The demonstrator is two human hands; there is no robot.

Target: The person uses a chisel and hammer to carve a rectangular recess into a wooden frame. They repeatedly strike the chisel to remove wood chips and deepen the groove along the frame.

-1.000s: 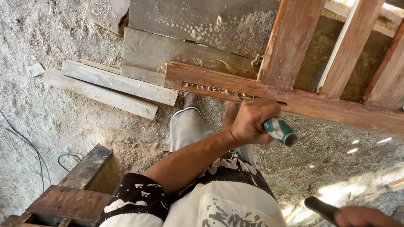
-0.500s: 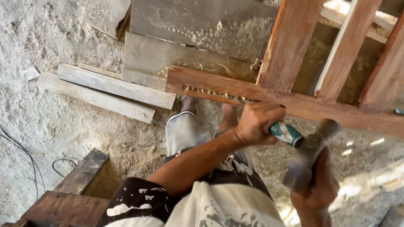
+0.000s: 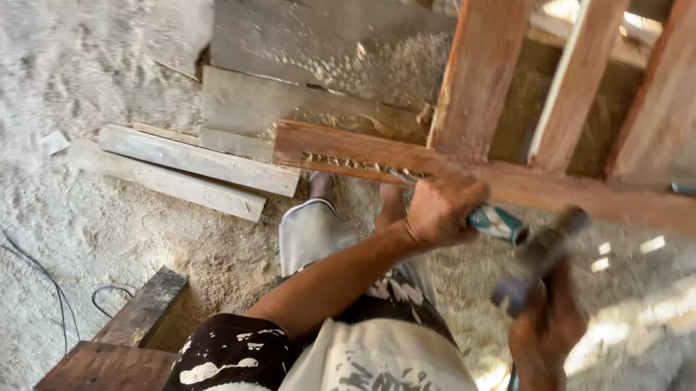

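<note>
Midway, it seems: left hand (image 3: 441,207) grips chisel (image 3: 496,223) at the rail (image 3: 538,190), notches cut, right hand (image 3: 554,325) clenching hammer (image 3: 535,258).

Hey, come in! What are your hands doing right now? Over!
Left hand grips green-handled chisel against reddish rail. Right hand holds blurred hammer, raised beside the handle end. Nothing between them.

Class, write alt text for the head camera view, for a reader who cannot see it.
A person's left hand holds a green-handled chisel against a reddish wooden rail, while the right hand swings a blurred hammer beside its handle. Grey planks lie on the sawdust-covered ground.
</note>
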